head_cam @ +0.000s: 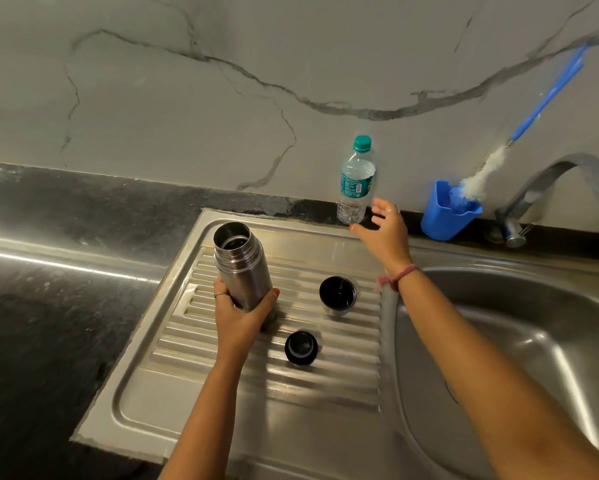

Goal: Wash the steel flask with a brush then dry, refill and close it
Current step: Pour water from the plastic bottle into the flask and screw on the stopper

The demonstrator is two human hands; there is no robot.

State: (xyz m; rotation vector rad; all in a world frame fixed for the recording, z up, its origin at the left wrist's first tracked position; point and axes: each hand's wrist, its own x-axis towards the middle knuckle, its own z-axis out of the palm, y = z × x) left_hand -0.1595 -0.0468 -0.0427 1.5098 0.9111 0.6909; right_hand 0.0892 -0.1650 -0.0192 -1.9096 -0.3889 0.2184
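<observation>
My left hand point(240, 315) grips the lower body of the open steel flask point(239, 263), which stands upright on the ribbed drainboard point(221, 403). My right hand point(384, 233) hovers with spread fingers just right of a plastic water bottle point(356, 181) with a green cap, not touching it. The flask's steel cup lid point(337, 295) stands mouth-up on the drainboard. A black stopper point(301, 347) lies nearer me. The bottle brush point(481, 178), with white bristles and a blue handle, leans in a blue holder point(441, 220).
The sink basin point(519, 341) lies to the right, with a curved steel tap point(568, 181) above its far rim. Dark stone counter point(48, 306) spreads to the left. A marble-patterned wall point(221, 98) rises behind.
</observation>
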